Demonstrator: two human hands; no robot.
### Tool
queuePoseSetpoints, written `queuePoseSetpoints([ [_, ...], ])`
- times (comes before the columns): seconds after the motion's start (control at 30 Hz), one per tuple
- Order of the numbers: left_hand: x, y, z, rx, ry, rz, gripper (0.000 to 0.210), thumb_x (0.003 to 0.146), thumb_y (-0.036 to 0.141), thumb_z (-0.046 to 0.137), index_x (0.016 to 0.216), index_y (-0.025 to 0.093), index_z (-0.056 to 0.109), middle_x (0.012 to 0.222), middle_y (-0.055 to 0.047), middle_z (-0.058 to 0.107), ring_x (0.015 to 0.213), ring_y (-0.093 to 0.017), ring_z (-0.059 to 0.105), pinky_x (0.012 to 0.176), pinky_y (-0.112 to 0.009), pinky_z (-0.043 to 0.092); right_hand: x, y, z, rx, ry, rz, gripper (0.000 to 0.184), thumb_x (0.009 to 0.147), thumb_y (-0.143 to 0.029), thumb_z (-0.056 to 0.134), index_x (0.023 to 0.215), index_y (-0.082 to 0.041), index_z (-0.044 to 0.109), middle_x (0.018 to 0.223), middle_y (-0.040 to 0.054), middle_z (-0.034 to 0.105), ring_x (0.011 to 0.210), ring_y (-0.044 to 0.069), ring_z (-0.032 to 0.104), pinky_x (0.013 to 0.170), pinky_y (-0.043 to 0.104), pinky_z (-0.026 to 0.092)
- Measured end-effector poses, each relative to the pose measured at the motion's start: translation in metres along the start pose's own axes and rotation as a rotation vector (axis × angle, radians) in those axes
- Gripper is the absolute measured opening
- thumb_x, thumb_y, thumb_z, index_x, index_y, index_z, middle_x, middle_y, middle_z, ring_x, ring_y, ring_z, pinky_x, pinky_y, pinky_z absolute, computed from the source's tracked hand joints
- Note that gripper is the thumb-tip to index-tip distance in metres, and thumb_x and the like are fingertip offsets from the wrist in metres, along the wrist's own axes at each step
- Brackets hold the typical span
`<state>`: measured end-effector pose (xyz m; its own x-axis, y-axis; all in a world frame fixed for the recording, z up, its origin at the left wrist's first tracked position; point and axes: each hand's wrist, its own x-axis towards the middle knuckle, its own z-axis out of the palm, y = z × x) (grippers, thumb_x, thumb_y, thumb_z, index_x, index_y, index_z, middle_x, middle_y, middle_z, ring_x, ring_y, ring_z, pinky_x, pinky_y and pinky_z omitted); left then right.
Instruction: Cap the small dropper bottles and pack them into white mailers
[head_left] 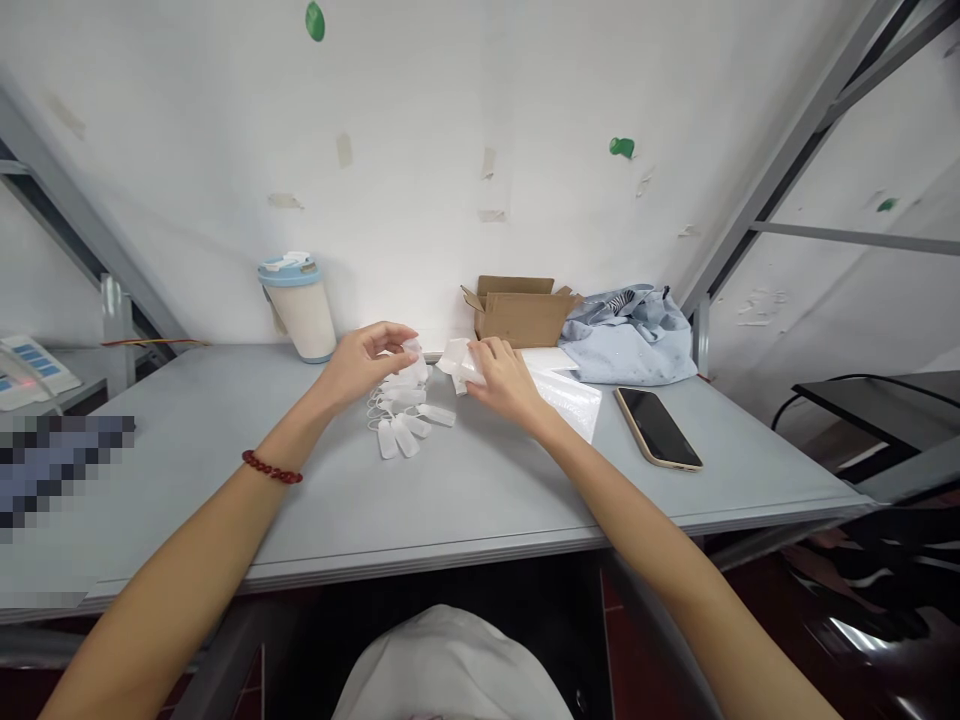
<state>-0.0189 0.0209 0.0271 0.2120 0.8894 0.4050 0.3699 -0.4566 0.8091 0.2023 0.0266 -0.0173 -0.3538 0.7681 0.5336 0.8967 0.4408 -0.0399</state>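
Note:
My left hand [366, 362], wearing a red bead bracelet [271, 468] at the wrist, pinches a small white translucent piece [412, 347] between thumb and fingers. Just below it, several white tags [405, 436] with thin string loops lie in a loose pile on the grey table [360, 510]. To the right of the pile, my right hand [501, 378] is closed on a crumpled white sheet-like piece [454, 362]; its exact kind is unclear. Partly under my right wrist lies a clear shiny plastic bag [574, 402].
An opened brown cardboard box [523, 318] stands against the wall, beside a bunched light-blue cloth [630, 340]. A phone [658, 428] lies at the right. A cream cup with a blue lid [301, 310] stands back left. Grey metal posts [701, 330] frame the table.

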Motion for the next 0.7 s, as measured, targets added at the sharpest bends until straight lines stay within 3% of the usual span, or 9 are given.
queuePoseSetpoints([
  [0.1,0.003,-0.006,0.003,-0.149,0.132,-0.005,0.034,0.066,0.034,0.071,0.095,0.016,0.064,0.089,-0.005,0.067,0.075,-0.017,0.061,0.068,-0.031,0.051,0.000,-0.001,0.000,0.016,-0.014,-0.007,0.043,0.081,-0.023,0.055,0.123,-0.015,0.047,0.117,0.0141,0.053,0.103,0.027,0.047,0.085,0.038,0.039],
  [0.23,0.005,-0.011,0.010,-0.243,0.222,-0.037,0.036,0.066,0.035,0.071,0.094,0.015,0.062,0.083,-0.004,0.067,0.076,-0.018,0.064,0.069,-0.032,0.052,-0.001,-0.002,-0.001,0.034,-0.014,-0.022,0.043,0.081,-0.023,0.054,0.123,-0.015,0.047,0.119,0.0146,0.052,0.104,0.028,0.047,0.086,0.039,0.039],
  [0.5,0.001,-0.014,0.030,-0.313,0.174,-0.166,0.028,0.064,0.031,0.073,0.083,0.013,0.064,0.078,-0.005,0.070,0.074,-0.019,0.066,0.077,-0.036,0.052,-0.001,-0.007,-0.003,0.110,0.028,-0.051,0.043,0.080,-0.024,0.055,0.122,-0.016,0.048,0.119,0.0147,0.052,0.106,0.028,0.047,0.086,0.040,0.040],
  [0.7,-0.001,-0.023,0.038,-0.077,0.150,-0.093,0.022,0.071,0.035,0.065,0.081,0.016,0.071,0.084,-0.005,0.072,0.078,-0.021,0.063,0.074,-0.034,0.050,-0.001,-0.010,-0.004,0.137,0.044,-0.060,0.041,0.080,-0.022,0.055,0.121,-0.017,0.049,0.117,0.0140,0.053,0.106,0.027,0.048,0.087,0.039,0.040],
])
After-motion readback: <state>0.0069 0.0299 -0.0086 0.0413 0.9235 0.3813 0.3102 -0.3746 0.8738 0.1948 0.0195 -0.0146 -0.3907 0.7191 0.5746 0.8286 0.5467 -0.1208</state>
